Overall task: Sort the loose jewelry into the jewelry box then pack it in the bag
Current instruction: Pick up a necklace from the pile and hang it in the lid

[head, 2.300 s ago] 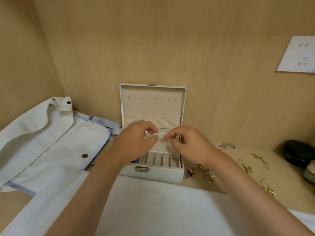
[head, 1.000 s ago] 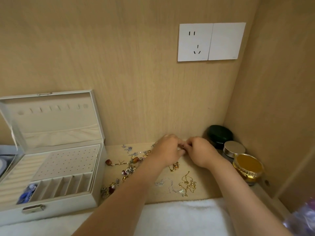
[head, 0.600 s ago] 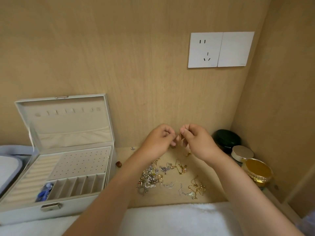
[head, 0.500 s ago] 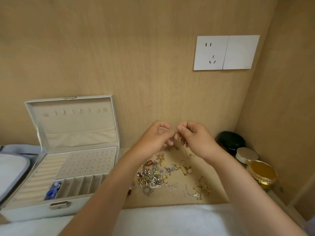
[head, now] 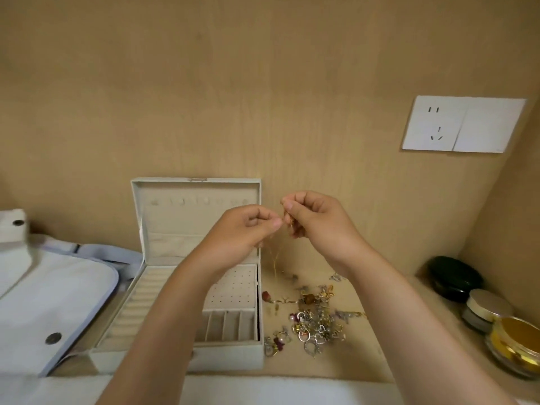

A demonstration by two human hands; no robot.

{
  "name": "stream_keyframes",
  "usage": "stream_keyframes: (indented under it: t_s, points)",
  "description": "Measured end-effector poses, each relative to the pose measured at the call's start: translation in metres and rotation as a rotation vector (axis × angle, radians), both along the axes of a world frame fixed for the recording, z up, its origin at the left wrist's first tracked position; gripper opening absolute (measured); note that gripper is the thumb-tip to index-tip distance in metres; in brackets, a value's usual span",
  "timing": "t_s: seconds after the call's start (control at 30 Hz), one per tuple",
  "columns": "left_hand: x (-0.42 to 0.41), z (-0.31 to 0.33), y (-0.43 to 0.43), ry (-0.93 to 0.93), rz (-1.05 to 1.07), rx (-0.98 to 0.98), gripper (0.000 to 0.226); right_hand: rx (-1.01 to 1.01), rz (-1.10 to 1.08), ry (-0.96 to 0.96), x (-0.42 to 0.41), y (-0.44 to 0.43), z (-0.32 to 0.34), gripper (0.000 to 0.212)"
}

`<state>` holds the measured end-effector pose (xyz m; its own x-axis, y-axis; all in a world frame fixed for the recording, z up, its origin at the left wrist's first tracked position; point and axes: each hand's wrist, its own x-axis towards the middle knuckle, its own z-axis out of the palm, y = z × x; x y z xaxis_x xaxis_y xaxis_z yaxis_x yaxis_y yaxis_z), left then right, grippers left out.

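**Gold chain held up beside the open box**

A thin gold chain [head: 275,258] is pinched by both hands above the far part of the shelf [head: 359,363], just right of the box [head: 233,357]. The left hand [head: 239,235] is curled, with thumb and forefinger pressed together on the chain's top and the other fingers folded toward the palm. The right hand [head: 324,229] is held just beside it, almost touching, with thumb and forefinger clamped on a small gold piece at the same end. From the pinch the chain is let hang straight down. Whether its lower end reaches the wood cannot be told.

The box is set left of centre, with its lid [head: 195,220] stood upright against the far wall. Inside, ribbed ring rolls are seen at the left, a perforated panel at the far right and narrow slots at the near right. The middle is hidden by the left forearm.

The loose jewelry [head: 317,323] is heaped on the shelf just right of the box: rings, beads, gold and silver pieces tangled together. The bag [head: 52,299] is laid flat at the left, just beside the box, snap buttons showing.

At the right, a dark jar [head: 454,277], a silver-lidded jar [head: 488,309] and a gold jar [head: 517,346] are lined up from far to near. A socket [head: 464,124] is fixed to the far wall. A white cloth [head: 263,390] is spread along the near edge.
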<state>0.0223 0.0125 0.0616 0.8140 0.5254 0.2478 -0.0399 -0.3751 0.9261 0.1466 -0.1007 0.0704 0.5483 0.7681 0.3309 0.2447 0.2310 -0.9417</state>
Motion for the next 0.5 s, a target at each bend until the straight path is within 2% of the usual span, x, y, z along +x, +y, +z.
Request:
stream_keyframes:
  t_s: [0.13, 0.3, 0.4, 0.5]
  points:
    - [-0.023, 0.004, 0.022, -0.026, 0.107, 0.016, 0.018, 0.007, 0.097, 0.127, -0.013, 0.023, -0.005, 0.016]
    - [-0.036, -0.003, 0.045, -0.049, 0.174, 0.014, 0.020, -0.049, 0.217, 0.190, -0.027, 0.050, -0.020, 0.026]
    - [-0.038, -0.008, 0.054, -0.084, 0.175, -0.068, 0.019, -0.111, 0.226, 0.102, -0.030, 0.058, -0.022, 0.030]
    - [-0.035, -0.015, 0.060, -0.094, 0.215, -0.052, 0.017, -0.140, 0.127, -0.060, -0.028, 0.069, -0.026, 0.020]
